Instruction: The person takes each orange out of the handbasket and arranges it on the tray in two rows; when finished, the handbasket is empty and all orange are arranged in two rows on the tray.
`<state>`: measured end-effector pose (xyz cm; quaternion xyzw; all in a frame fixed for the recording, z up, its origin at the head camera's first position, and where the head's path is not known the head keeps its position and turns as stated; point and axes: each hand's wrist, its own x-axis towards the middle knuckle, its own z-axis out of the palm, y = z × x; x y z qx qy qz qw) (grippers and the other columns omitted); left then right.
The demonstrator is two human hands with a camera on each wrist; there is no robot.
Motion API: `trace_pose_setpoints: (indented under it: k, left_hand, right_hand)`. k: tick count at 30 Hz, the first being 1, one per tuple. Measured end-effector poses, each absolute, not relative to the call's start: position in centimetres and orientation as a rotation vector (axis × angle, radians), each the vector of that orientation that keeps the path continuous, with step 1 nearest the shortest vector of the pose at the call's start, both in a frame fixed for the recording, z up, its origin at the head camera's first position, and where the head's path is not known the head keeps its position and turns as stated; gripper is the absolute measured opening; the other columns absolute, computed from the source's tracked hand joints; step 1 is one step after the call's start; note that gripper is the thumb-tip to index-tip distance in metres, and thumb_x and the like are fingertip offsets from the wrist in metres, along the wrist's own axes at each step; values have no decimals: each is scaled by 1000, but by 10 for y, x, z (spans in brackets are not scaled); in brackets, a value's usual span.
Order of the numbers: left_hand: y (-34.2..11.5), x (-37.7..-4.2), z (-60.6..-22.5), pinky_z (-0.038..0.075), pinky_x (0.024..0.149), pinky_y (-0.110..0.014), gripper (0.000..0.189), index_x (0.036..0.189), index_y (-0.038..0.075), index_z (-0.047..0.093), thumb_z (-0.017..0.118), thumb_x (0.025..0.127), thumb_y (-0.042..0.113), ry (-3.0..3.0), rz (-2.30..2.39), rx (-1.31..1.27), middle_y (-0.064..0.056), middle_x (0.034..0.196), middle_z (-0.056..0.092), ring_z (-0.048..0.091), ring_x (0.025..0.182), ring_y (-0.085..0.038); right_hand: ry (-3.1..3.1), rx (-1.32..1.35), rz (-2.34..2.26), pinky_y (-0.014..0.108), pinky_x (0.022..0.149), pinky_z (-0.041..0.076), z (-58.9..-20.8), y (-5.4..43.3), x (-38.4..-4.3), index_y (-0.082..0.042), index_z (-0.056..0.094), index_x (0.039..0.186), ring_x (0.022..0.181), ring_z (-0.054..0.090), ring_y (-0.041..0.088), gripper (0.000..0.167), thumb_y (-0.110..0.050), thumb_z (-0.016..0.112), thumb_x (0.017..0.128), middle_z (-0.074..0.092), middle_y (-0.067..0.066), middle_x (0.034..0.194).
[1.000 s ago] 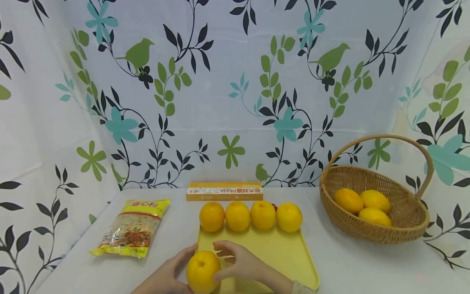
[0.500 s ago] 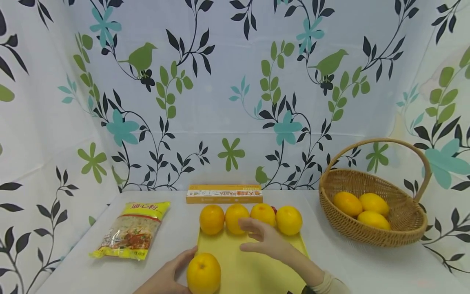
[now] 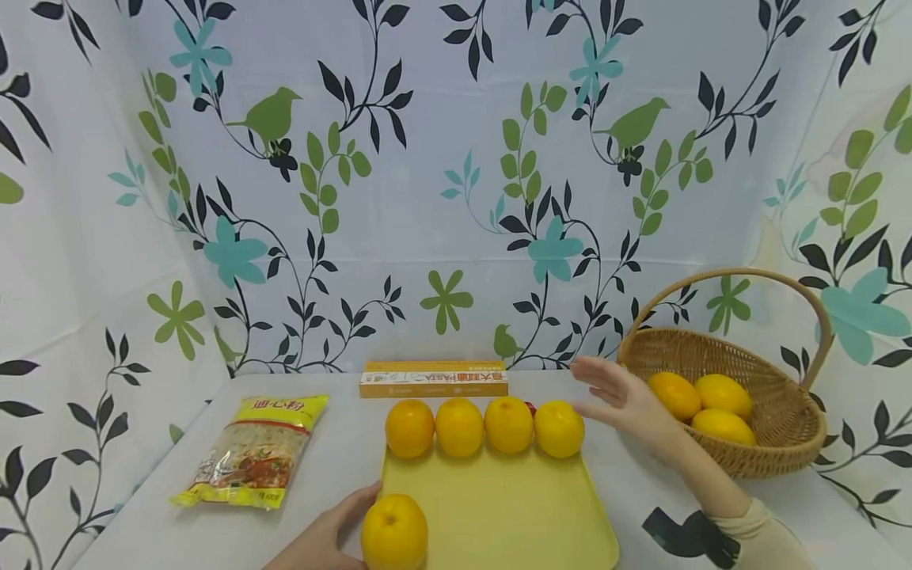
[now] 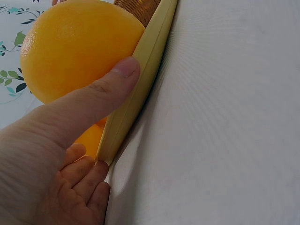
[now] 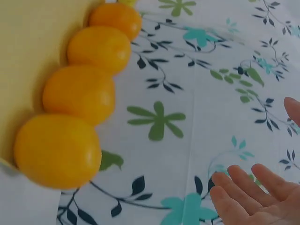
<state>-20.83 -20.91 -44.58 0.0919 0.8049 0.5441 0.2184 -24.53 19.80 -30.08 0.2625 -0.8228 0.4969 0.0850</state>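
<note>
A yellow tray (image 3: 520, 507) lies in front, with several oranges (image 3: 459, 428) in a row along its far edge. One more orange (image 3: 394, 532) sits at its near left corner. My left hand (image 3: 329, 530) is beside that orange at the tray's left side. In the left wrist view its thumb (image 4: 105, 86) reaches across the orange and the tray rim, and the fingertips are at the tray's edge. My right hand (image 3: 630, 404) is in the air, fingers spread and holding nothing, between the rightmost orange and the wicker basket (image 3: 780, 405). Several fingers show in the right wrist view.
Three oranges (image 3: 723, 394) lie in the basket at the right. A yellow bag of dry food (image 3: 252, 451) lies left of the tray, and a long pasta box (image 3: 433, 380) stands behind the row. A patterned cloth (image 3: 442, 198) hangs behind the white tabletop.
My right hand has left the near orange and moved right, over the tray and past the row, to the basket's left side. My left hand stays by the near orange.
</note>
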Motion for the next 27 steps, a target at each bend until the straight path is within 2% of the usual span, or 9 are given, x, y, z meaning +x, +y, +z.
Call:
trace_pose_setpoints:
  k: [5,7,9,12,14,16,22,27]
  left_hand:
    - [-210,-209,-446,9,92,-70,92,140,13,27,78,63,20,2215,1524,284,-18,140,29,17,125,-47]
    - [-211,-209,-446,8,92,-70,92,140,13,28,78,64,19,2206,1532,296,-18,140,29,17,125,-47]
    - [-212,-210,-445,8,92,-70,92,140,13,27,78,63,18,2203,1533,306,-18,140,29,16,125,-47]
    - [-214,-210,-445,7,91,-70,92,141,14,27,77,63,18,2203,1533,308,-17,140,29,16,125,-47]
    - [-214,-210,-446,8,91,-70,92,141,14,27,77,64,18,2213,1524,310,-18,140,29,17,125,-47]
    - [-214,-209,-446,10,92,-70,90,141,13,27,77,66,20,2219,1516,298,-18,139,30,18,124,-47]
    - [-212,-210,-448,12,92,-69,89,140,12,27,77,67,24,2231,1502,283,-19,138,32,20,124,-47]
    - [-211,-210,-448,13,92,-69,91,140,12,27,77,66,24,2236,1498,275,-20,138,31,19,123,-48]
  right_hand:
    - [-2465,621,1270,44,95,35,-297,240,-252,4,37,129,115,41,36,58,-17,65,82,44,23,125]
    - [-2476,535,1146,40,95,37,-303,257,-256,2,40,128,114,42,35,58,-23,65,82,46,20,124]
    - [-2472,484,1075,42,94,38,-309,271,-258,3,41,126,112,42,36,57,-25,65,83,46,22,123]
    - [-2449,439,908,46,90,41,-318,288,-263,4,46,121,107,45,38,52,-24,65,82,49,23,117]
    - [-2437,454,828,55,84,40,-322,297,-267,6,48,118,103,46,42,49,-21,66,81,50,26,114]
    - [-2437,463,748,57,81,40,-325,305,-270,7,49,116,101,46,44,48,-19,67,80,51,28,111]
    - [-2569,409,697,63,81,37,-327,323,-276,8,47,118,105,41,49,55,-26,67,80,47,30,117]
    - [-2755,334,637,65,77,37,-332,340,-282,6,50,115,102,41,53,58,-31,71,75,48,33,113]
